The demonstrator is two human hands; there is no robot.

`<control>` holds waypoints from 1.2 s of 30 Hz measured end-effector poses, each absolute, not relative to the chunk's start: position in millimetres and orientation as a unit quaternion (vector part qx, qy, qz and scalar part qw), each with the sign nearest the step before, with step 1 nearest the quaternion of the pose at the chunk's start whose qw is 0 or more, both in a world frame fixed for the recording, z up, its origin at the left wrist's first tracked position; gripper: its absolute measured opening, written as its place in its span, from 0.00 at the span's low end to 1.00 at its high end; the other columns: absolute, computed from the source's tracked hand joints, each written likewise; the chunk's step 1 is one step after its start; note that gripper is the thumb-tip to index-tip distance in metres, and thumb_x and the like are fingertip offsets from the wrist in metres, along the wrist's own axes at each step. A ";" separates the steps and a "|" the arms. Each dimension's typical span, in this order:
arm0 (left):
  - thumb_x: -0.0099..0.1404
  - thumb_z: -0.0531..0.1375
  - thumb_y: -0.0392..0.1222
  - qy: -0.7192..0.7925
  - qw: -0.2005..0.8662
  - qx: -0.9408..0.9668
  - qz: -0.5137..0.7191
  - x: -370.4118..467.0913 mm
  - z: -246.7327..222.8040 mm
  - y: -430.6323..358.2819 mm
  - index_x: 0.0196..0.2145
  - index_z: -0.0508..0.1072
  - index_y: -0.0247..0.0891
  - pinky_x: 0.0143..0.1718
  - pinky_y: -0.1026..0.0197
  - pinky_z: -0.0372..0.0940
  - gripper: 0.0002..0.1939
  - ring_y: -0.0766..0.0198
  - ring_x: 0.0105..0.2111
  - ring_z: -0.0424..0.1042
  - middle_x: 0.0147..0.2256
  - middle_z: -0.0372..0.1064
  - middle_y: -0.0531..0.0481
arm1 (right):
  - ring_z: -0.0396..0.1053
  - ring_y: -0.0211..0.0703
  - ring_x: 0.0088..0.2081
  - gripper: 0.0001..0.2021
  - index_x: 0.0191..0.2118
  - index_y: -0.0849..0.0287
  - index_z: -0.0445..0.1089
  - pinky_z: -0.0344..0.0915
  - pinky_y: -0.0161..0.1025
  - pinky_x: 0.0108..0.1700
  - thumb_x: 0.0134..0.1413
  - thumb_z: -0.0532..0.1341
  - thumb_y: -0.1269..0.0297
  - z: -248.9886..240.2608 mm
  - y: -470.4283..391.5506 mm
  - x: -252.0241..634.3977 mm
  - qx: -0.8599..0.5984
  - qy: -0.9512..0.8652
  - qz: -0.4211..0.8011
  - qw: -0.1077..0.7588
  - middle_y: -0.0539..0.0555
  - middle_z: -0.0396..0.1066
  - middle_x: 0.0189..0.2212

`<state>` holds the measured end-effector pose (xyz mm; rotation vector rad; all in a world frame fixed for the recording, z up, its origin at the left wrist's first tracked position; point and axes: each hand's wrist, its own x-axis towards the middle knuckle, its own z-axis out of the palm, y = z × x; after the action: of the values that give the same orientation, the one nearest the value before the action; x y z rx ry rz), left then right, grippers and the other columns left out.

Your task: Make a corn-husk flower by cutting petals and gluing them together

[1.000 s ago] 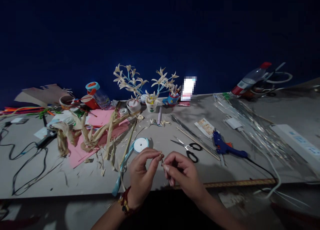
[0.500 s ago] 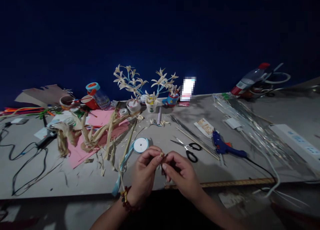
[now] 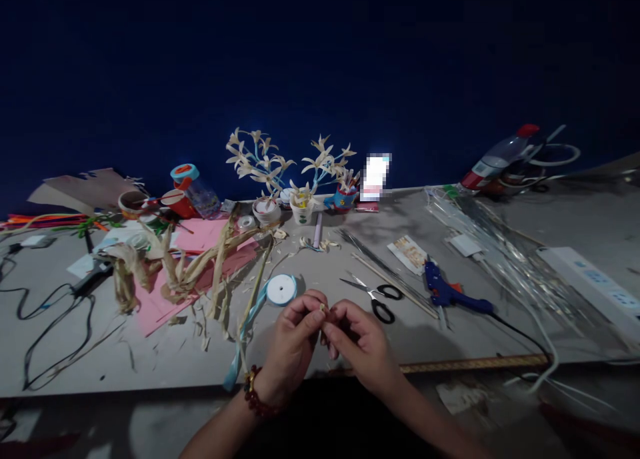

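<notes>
Near the table's front edge my left hand (image 3: 299, 336) and my right hand (image 3: 356, 337) meet, fingertips close together. Between them shows a small pale piece (image 3: 323, 308), like a bit of dried husk, pinched in my left thumb and fingers. My right fingers are curled against it; most of it is hidden. Just beyond my left hand lies a white spool of light blue ribbon (image 3: 281, 290), its tail running toward the edge. Black-handled scissors (image 3: 376, 298) rest open to the right of my hands. Further right is a blue glue gun (image 3: 453, 294).
Dried corn husks (image 3: 185, 272) lie over pink paper (image 3: 150, 312) at left. Husk flowers (image 3: 260, 156) stand in small pots at the back, beside a lit phone (image 3: 376, 176). Wires (image 3: 505, 259) and a power strip (image 3: 590, 279) lie right. A ruler (image 3: 475, 364) lines the front edge.
My hands stay almost in place, with the fingers shifting slightly around the small pale piece. The things on the table have not moved.
</notes>
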<state>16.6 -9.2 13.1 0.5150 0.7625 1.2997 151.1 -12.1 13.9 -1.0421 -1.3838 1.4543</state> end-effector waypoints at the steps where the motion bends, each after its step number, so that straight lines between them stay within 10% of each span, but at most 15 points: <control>1: 0.52 0.74 0.45 0.342 0.702 0.231 0.580 16.6 13.0 -9.1 0.27 0.75 0.35 0.20 0.68 0.60 0.14 0.69 0.27 0.65 0.35 0.64 0.51 | 0.64 0.36 0.24 0.15 0.32 0.56 0.64 0.61 0.33 0.27 0.63 0.61 0.51 13.1 -12.1 151.0 -0.416 -0.551 0.584 0.428 0.45 0.64 0.22; 16: 0.55 0.71 0.47 0.347 0.707 0.262 0.558 17.5 15.8 -9.0 0.27 0.73 0.36 0.16 0.67 0.63 0.14 0.69 0.25 0.65 0.37 0.63 0.50 | 0.67 0.37 0.24 0.15 0.33 0.56 0.67 0.64 0.34 0.30 0.63 0.62 0.51 4.3 -13.0 150.5 -0.414 -0.531 0.596 0.436 0.46 0.68 0.22; 24: 0.56 0.72 0.43 0.368 0.677 0.311 0.557 12.9 14.7 -9.8 0.27 0.77 0.36 0.43 0.63 0.63 0.10 0.64 0.38 0.68 0.35 0.69 0.50 | 0.70 0.40 0.30 0.06 0.37 0.57 0.74 0.66 0.35 0.32 0.58 0.66 0.60 22.7 6.4 179.4 -0.421 -0.624 0.493 0.436 0.50 0.72 0.28; 36: 0.50 0.75 0.44 0.353 0.810 0.269 0.382 2.6 22.9 -10.7 0.25 0.78 0.34 0.33 0.65 0.58 0.13 0.67 0.27 0.66 0.25 0.71 0.50 | 0.71 0.40 0.31 0.08 0.35 0.58 0.80 0.65 0.36 0.34 0.57 0.69 0.58 32.1 32.3 198.5 -0.295 -0.675 0.595 0.321 0.51 0.75 0.29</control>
<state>2.6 -10.7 22.9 0.5746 0.7551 0.8173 198.5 32.3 32.1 -0.7756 -1.7723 1.5630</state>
